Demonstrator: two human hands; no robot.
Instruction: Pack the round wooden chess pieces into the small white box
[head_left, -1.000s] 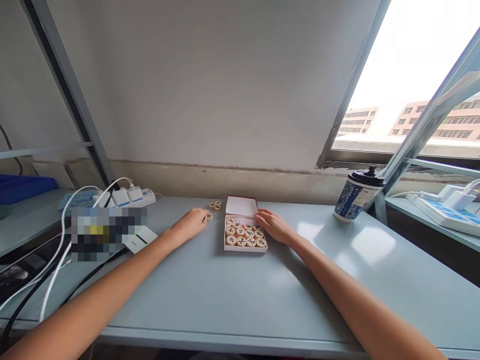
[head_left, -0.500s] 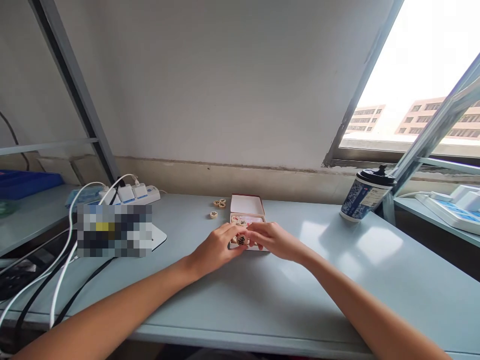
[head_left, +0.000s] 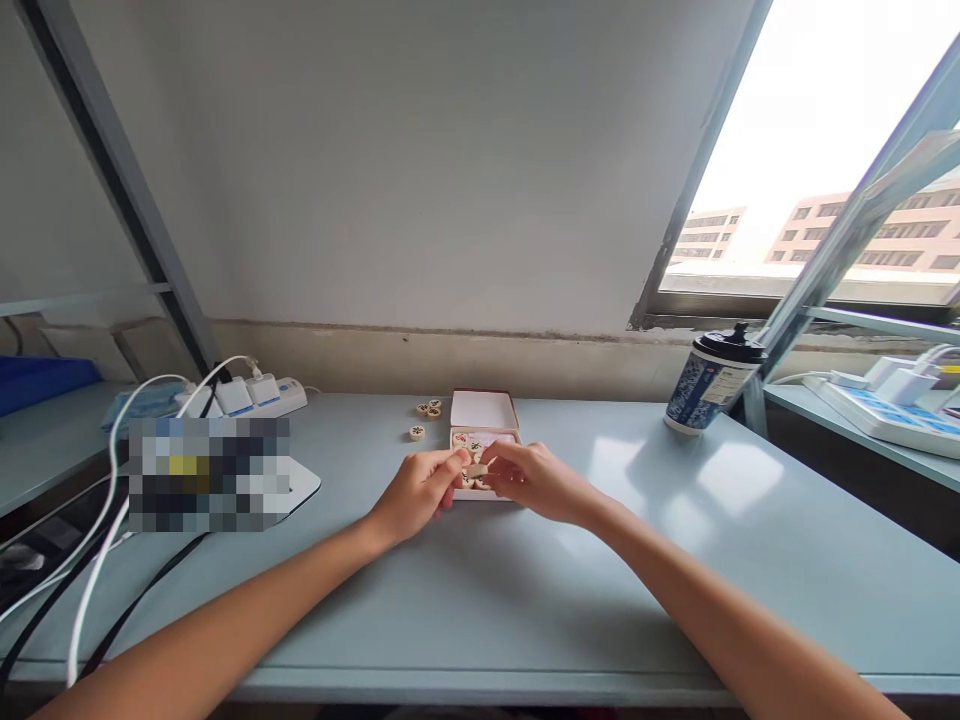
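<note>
A small open box [head_left: 484,412] with a white lid flap holds several round wooden chess pieces with characters on top. Both hands meet over its near edge. My left hand [head_left: 418,490] and my right hand [head_left: 529,479] pinch one wooden piece [head_left: 474,470] between their fingertips, just above the box. Three loose pieces [head_left: 424,417] lie on the grey table [head_left: 480,590] to the left of the box. My hands hide most of the pieces in the box.
A blue-and-white paper cup with a black lid [head_left: 709,380] stands at the back right. A white power strip [head_left: 251,395] with plugs and cables lies at the back left, next to a blurred patch [head_left: 208,473]. A second power strip [head_left: 881,405] lies on the right-hand table.
My left hand left the loose pieces and came over to the box. Both hands drew to the box's near edge and took up one piece together.
</note>
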